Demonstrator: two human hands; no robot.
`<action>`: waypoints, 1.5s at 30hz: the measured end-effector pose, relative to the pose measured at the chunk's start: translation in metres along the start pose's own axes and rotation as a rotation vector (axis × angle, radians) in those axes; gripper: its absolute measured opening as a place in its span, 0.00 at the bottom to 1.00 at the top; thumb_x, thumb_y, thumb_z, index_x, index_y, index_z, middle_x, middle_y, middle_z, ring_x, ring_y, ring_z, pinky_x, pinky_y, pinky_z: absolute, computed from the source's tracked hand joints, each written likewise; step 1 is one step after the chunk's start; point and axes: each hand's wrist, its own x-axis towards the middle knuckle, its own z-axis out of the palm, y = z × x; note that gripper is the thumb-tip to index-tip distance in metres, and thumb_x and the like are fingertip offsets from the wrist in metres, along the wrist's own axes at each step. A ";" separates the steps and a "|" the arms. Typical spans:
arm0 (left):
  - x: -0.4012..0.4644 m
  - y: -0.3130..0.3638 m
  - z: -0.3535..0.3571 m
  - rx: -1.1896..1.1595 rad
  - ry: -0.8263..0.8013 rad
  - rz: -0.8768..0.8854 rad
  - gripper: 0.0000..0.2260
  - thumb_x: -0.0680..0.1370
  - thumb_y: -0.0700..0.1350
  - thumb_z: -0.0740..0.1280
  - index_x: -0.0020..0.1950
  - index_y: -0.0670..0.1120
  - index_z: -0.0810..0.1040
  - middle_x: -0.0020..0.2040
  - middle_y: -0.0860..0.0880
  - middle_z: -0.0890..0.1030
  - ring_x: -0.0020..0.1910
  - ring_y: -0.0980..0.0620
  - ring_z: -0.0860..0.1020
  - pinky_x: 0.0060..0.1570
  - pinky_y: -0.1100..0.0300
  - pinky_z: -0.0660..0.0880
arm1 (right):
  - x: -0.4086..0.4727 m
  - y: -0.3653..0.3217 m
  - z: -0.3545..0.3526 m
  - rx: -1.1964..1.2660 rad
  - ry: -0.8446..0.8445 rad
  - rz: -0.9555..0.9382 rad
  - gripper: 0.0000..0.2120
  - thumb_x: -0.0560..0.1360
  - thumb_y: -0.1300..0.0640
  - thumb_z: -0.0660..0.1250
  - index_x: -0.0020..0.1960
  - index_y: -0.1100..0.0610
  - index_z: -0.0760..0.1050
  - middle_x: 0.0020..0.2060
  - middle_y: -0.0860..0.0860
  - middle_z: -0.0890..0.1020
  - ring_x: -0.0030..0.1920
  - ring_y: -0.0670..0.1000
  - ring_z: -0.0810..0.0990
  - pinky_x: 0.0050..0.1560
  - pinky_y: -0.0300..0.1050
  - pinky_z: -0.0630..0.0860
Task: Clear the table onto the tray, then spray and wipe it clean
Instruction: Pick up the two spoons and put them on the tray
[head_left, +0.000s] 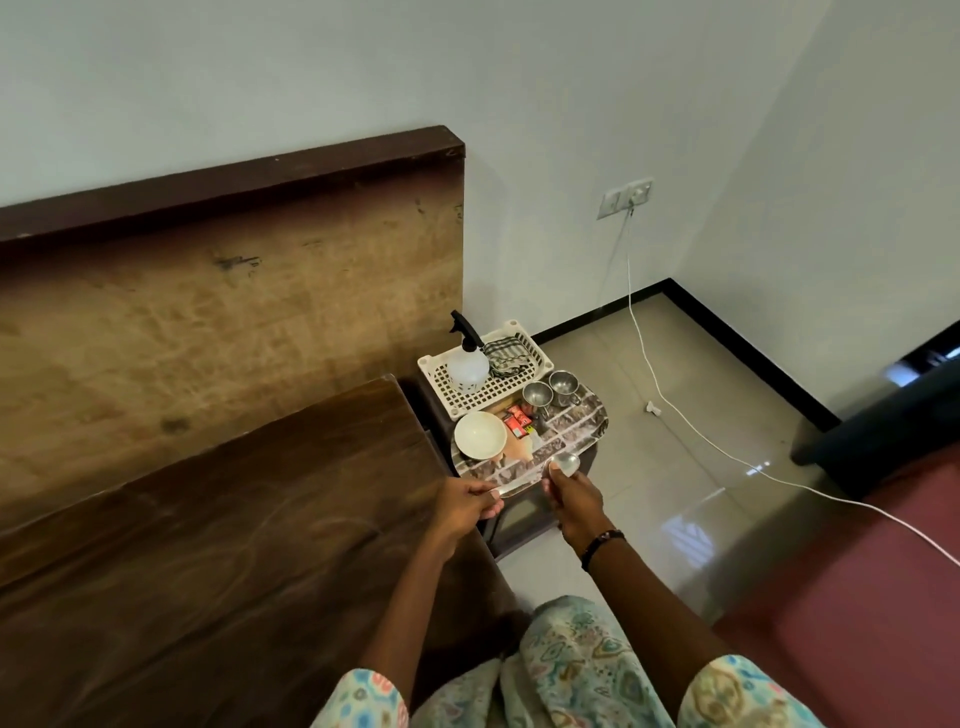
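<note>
1. My left hand (470, 501) has its fingers curled under the near rim of the tray (582, 431) with the thumb on top. My right hand (569, 493) pinches a steel spoon (563, 465) between thumb and fingers, just over the tray's near right edge.
2. The tray sits on a small dark bedside table (524, 519), just beside a white basket (498, 389) that holds the spray bottle (467, 364) and a checked cloth (506, 351).
3. On the tray are a white bowl (480, 435), two steel cups (550, 392), a red packet (517, 422) and something pale I cannot identify.
4. I judge the spoon light, stiff and slick, so a pinch on the handle suits it. Its bowl points away from me, towards the far right, and its long axis runs along my thumb.
5. The loaded tray likely feels top-heavy and rattly. The bowl looks breakable, and the cups could slide.
6. The tray's long axis runs from me towards the wall. I think two hands on opposite rims, keeping it level, would carry it best.
</note>
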 end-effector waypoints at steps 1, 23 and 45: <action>0.005 -0.004 0.003 -0.020 0.021 -0.013 0.11 0.76 0.31 0.64 0.58 0.29 0.76 0.36 0.45 0.78 0.24 0.63 0.78 0.31 0.73 0.75 | 0.006 0.000 -0.003 -0.031 0.018 -0.016 0.01 0.77 0.63 0.65 0.47 0.61 0.75 0.38 0.53 0.77 0.34 0.46 0.74 0.27 0.29 0.74; 0.208 -0.023 0.115 0.208 0.487 -0.448 0.14 0.77 0.37 0.59 0.60 0.36 0.78 0.62 0.37 0.78 0.62 0.40 0.74 0.58 0.52 0.69 | 0.272 -0.021 -0.037 -1.134 -0.104 -0.169 0.12 0.78 0.62 0.62 0.58 0.64 0.77 0.51 0.65 0.81 0.54 0.64 0.78 0.52 0.55 0.73; 0.166 -0.009 0.094 0.088 0.446 -0.466 0.13 0.78 0.43 0.62 0.61 0.41 0.77 0.61 0.42 0.79 0.60 0.41 0.76 0.58 0.55 0.73 | 0.250 -0.034 -0.037 -1.196 -0.173 -0.230 0.21 0.74 0.67 0.63 0.67 0.66 0.66 0.59 0.66 0.74 0.58 0.64 0.75 0.57 0.54 0.72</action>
